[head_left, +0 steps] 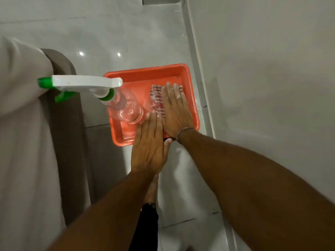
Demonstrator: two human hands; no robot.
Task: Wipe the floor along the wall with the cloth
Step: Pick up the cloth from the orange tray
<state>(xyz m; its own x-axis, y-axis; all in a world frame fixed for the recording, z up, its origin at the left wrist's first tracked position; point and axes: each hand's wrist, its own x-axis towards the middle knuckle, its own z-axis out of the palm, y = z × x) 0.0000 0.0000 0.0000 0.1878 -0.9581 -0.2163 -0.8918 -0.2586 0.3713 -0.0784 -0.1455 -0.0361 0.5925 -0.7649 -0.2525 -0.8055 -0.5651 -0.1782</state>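
Observation:
A red and white checked cloth [157, 99] lies folded in an orange tray [145, 74] on the grey tiled floor [101, 33], close to the white wall [262, 87] on the right. My right hand [176, 113] lies flat on the cloth, fingers stretched out, covering much of it. My left hand [149, 144] is flat too, its fingertips over the tray's near edge beside the cloth. Neither hand grips anything.
A clear spray bottle [125, 107] with a white and green trigger head stands in the tray's left half. A bed or sofa with beige cover [23, 142] and brown base fills the left side. A pale skirting strip [197, 69] runs along the wall. My bare foot [151, 189] is below my hands.

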